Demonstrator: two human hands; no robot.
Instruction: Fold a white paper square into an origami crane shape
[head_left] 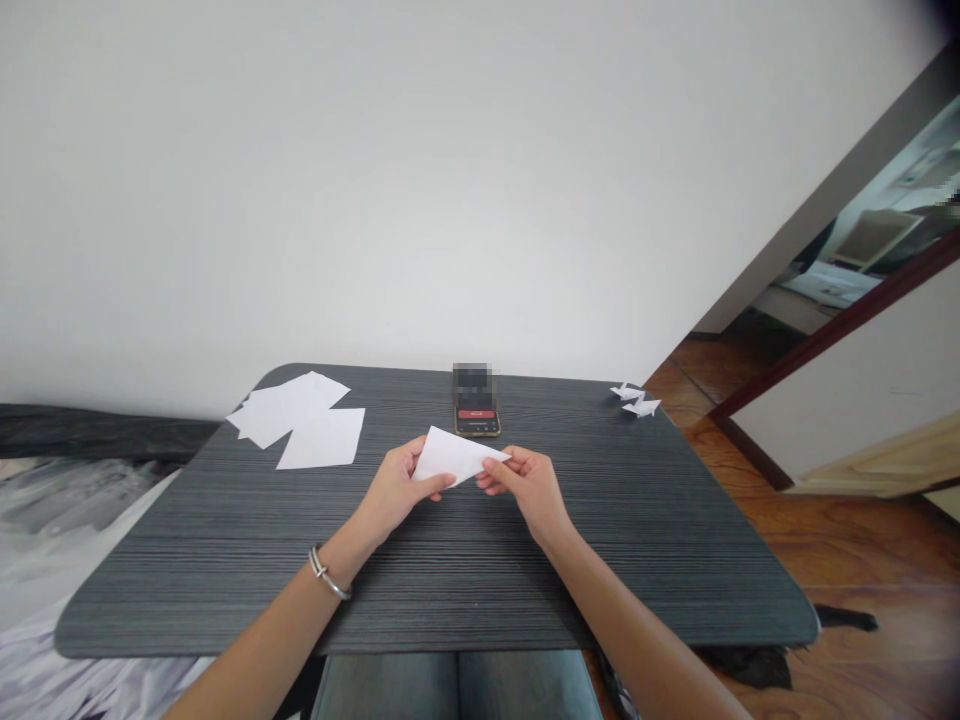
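A white sheet of paper folded to a triangle (456,456) is held between my two hands, above the middle of the dark table (465,580). My left hand (401,482) grips its left corner, thumb on top and fingers beneath. At the pointed right end, my right hand (526,484) pinches the paper between thumb and fingers. Just beyond the paper lies a phone (475,402) with its screen lit. Loose white sheets (322,438) overlap at the table's far left. Two small folded paper figures (637,402) stand near the far right corner.
A pale wall (450,180) rises right behind the table's far edge. To the right are a wooden floor (862,560) and an opening into another room. White cloth or plastic (67,540) is heaped on the left. My legs (457,688) are under the near edge.
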